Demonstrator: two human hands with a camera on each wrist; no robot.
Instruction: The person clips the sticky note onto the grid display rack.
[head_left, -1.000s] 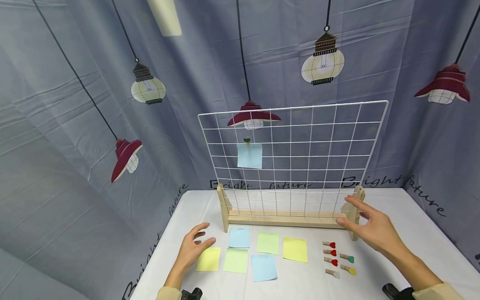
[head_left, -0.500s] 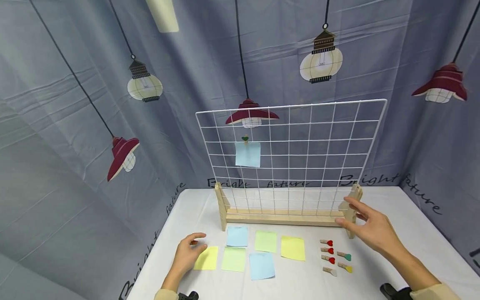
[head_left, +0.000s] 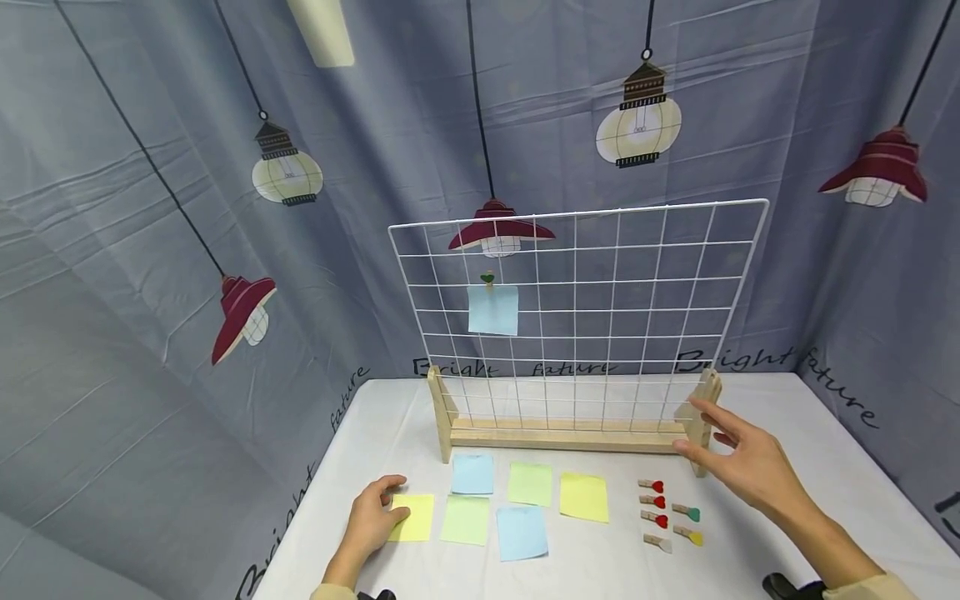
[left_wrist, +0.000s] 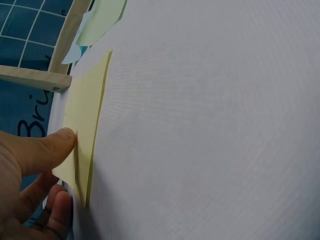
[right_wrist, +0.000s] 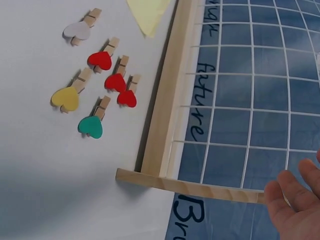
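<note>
In the head view my left hand (head_left: 369, 518) is at the left edge of a yellow sticky note (head_left: 416, 518) on the table. Its thumb overlaps that note in the left wrist view, while the other fingers bend beside its edge, apart from the thumb. My right hand (head_left: 750, 462) is at the right wooden upright (head_left: 701, 425) of a white wire grid (head_left: 596, 296), thumb and fingers spread apart. A blue sticky note (head_left: 492, 310) hangs on the grid from a clip with a green heart (head_left: 487, 278).
More sticky notes lie in front of the stand: blue (head_left: 472, 474), green (head_left: 465, 520) and another yellow note (head_left: 584, 497) among them. To their right are several small wooden heart clips, including a red clip (right_wrist: 100, 60), a yellow clip (right_wrist: 65, 99) and a green clip (right_wrist: 91, 127).
My left hand has lowered slightly, bringing its thumb over the left yellow note. My right hand has kept its place by the upright. The head view has shifted a little.
</note>
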